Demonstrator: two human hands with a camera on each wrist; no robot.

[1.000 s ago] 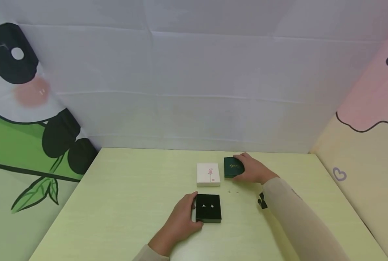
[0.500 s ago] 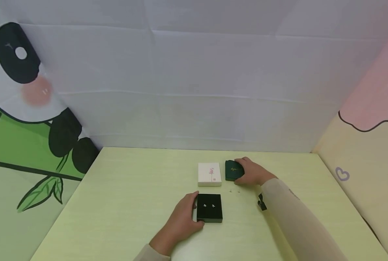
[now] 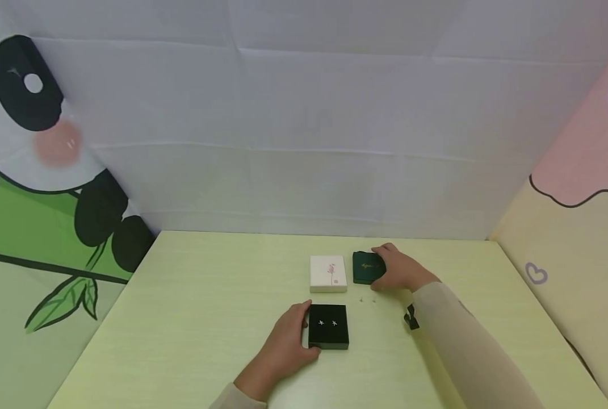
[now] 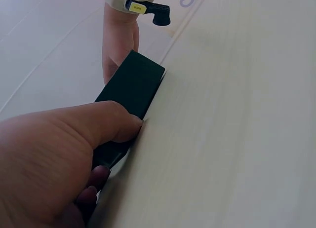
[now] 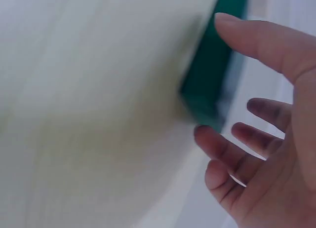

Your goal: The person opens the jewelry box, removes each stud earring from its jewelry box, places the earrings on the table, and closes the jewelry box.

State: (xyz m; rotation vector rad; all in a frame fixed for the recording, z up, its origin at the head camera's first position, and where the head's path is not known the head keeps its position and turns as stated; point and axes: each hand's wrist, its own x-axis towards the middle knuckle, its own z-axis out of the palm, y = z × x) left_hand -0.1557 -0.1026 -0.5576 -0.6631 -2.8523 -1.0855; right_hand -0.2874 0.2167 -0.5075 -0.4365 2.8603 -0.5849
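In the head view my left hand (image 3: pixel 285 343) grips the left side of a dark earring box (image 3: pixel 328 335), thumb at its near edge. Two star-shaped stud earrings (image 3: pixel 321 322) sit on the black pad. The left wrist view shows my thumb (image 4: pixel 116 122) against the box's dark green side (image 4: pixel 131 87). Farther back, my right hand (image 3: pixel 401 270) is at the right end of a dark green box lid (image 3: pixel 367 268) with gold lettering. From the right wrist view, its fingers are spread, the thumb (image 5: pixel 256 38) overlapping the green lid (image 5: pixel 210 60).
A white box (image 3: pixel 327 272) with a pink flower print lies left of the green lid. Two tiny specks (image 3: pixel 361 300) lie on the pale yellow table (image 3: pixel 222 295). A white cloth wall (image 3: pixel 304 142) rises behind the table's far edge. Printed panels (image 3: pixel 564 255) flank it.
The green lid has come slightly nearer and down onto the table. My right hand has then shifted a little right, uncovering more of the lid. The left hand and earring box stay put.
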